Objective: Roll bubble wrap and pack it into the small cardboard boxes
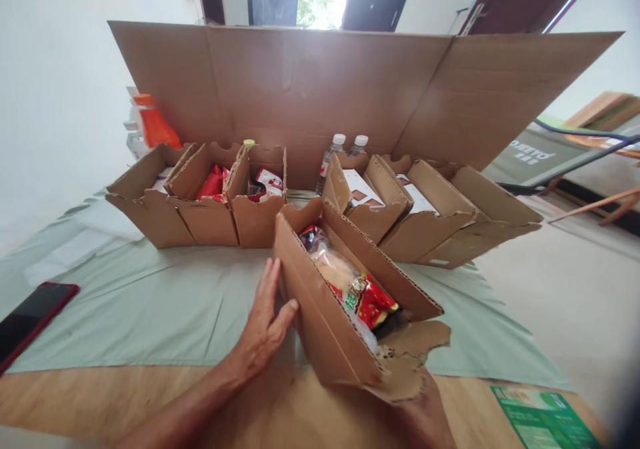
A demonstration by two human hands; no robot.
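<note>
An open cardboard box (pixel 320 332) lies tilted in front of me, holding a wrapped bread roll (pixel 334 267) and a red snack packet (pixel 373 302). My left hand (pixel 264 322) rests flat against the box's left wall, fingers stretched out. My right hand (pixel 427 415) is under the box's torn near end, mostly hidden by the cardboard; its fingers do not show.
Two groups of open cardboard boxes (pixel 200 202) (pixel 425 212) with packets stand behind on a pale green cloth (pixel 150 302). A tall cardboard sheet (pixel 300 89) rises at the back. Two water bottles (pixel 333 152), an orange bottle (pixel 153 125), a phone (pixel 30 315) at left, a green leaflet (pixel 543 419).
</note>
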